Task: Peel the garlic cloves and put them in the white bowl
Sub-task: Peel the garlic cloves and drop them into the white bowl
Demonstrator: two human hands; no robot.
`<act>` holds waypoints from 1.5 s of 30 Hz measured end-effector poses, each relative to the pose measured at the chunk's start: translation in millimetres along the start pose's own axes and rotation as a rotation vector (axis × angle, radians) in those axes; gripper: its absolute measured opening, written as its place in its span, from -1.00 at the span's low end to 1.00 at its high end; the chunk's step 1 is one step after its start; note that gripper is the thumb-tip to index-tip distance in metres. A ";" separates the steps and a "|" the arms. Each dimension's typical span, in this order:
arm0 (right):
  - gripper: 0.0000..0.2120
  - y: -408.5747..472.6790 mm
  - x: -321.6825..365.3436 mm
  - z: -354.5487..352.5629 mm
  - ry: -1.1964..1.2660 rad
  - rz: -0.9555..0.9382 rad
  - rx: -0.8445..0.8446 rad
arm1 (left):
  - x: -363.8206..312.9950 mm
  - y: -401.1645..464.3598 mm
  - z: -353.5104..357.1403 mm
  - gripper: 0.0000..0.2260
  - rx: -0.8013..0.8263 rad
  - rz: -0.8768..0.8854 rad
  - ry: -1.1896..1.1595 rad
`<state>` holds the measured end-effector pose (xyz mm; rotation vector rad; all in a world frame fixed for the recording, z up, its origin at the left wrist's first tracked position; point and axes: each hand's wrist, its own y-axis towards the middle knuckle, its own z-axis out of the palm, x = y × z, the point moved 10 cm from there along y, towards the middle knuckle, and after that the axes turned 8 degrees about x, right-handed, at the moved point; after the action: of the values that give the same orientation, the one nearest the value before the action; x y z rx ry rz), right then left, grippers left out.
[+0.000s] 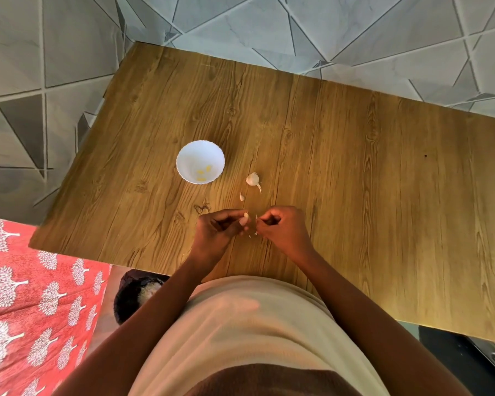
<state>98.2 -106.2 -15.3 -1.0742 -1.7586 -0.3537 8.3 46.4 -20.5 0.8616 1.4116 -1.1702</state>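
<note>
Pale garlic clove (244, 218) pinched in left hand (216, 228) (right hand (280, 228) pinches skin).

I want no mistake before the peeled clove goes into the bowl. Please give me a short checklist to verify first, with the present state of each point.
1. Clove held firmly: ok, the left hand pinches it at the fingertips.
2. Skin fully off the clove: cannot tell, it is too small, and the right hand pinches at a bit of skin beside it.
3. White bowl upright and open: ok, a few peeled pieces lie inside.
4. Way to the bowl free: ok, only a loose clove and the garlic head lie right of the bowl.
5. More garlic to peel: ok, both wait on the table.
</note>
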 end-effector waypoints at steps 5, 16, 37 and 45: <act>-0.95 1.9 13.5 -1.3 -0.086 -0.102 -0.017 | 3.0 0.6 -3.0 -0.78 -0.024 -0.025 0.037; -0.82 0.9 16.2 -3.1 0.236 -0.061 -0.031 | -7.1 0.1 -1.7 -0.88 -0.031 0.024 0.107; -0.82 -5.3 7.4 -3.2 0.560 0.157 -0.093 | 11.6 -2.0 4.5 -0.87 -0.055 -0.117 -0.316; -0.84 -5.3 24.6 -3.0 0.278 0.045 -0.131 | 20.0 -1.8 0.7 -0.87 -0.188 -0.188 -0.505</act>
<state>93.3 -98.8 8.4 -1.0980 -1.4782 -0.5688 3.2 43.5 -39.7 0.2738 1.1722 -1.2629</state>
